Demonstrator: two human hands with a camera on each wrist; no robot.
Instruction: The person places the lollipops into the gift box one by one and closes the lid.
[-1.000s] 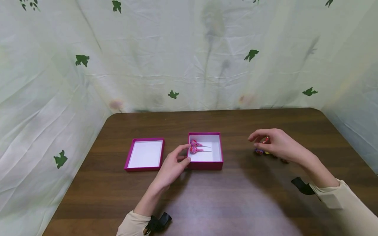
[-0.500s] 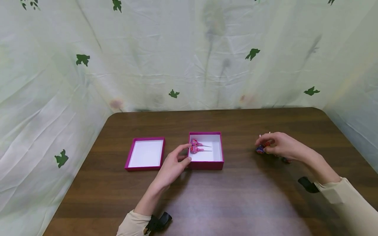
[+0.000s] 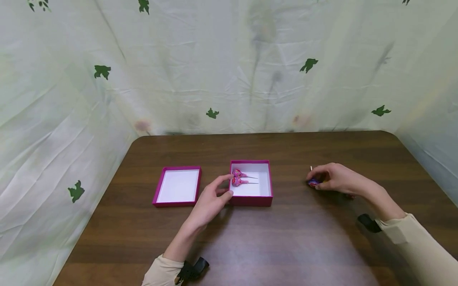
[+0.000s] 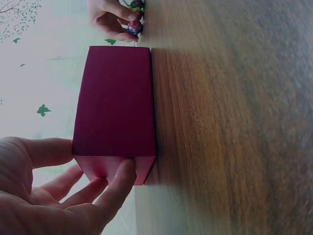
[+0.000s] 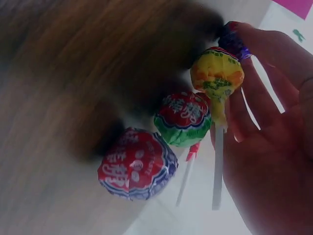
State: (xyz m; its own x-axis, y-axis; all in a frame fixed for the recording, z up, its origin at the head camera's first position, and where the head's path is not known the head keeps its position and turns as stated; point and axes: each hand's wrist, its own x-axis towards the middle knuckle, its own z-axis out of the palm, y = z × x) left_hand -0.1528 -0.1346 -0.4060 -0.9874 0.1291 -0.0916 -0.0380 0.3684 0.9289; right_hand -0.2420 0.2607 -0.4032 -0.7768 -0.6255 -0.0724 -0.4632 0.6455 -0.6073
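Observation:
My left hand (image 3: pixel 209 200) touches the left side of an uncovered magenta box (image 3: pixel 250 201). In the left wrist view its fingertips rest against the box's outer wall (image 4: pixel 115 103) near a corner. Two pink-wrapped lollipops (image 3: pixel 237 181) lie inside, sticks pointing right. Over on the right, my right hand (image 3: pixel 336 176) pinches a purple-blue lollipop (image 3: pixel 312 183) between thumb and finger, low at the tabletop. Close by in the right wrist view are a yellow lollipop (image 5: pixel 217 71), a red-and-green one (image 5: pixel 183 120) and a red-and-purple one (image 5: pixel 137 164). From the head, my hand mostly hides these.
Left of the box lies its magenta lid (image 3: pixel 179 186), white inside facing up. Everything stands on a brown wooden table (image 3: pixel 279 246). Behind it hangs a pale curtain (image 3: pixel 229 79) with green leaf shapes.
My right hand has come down among the lollipops on the right, its fingers closing on the purple-blue one. The left hand, box and lid stay in place; the head view shifts slightly.

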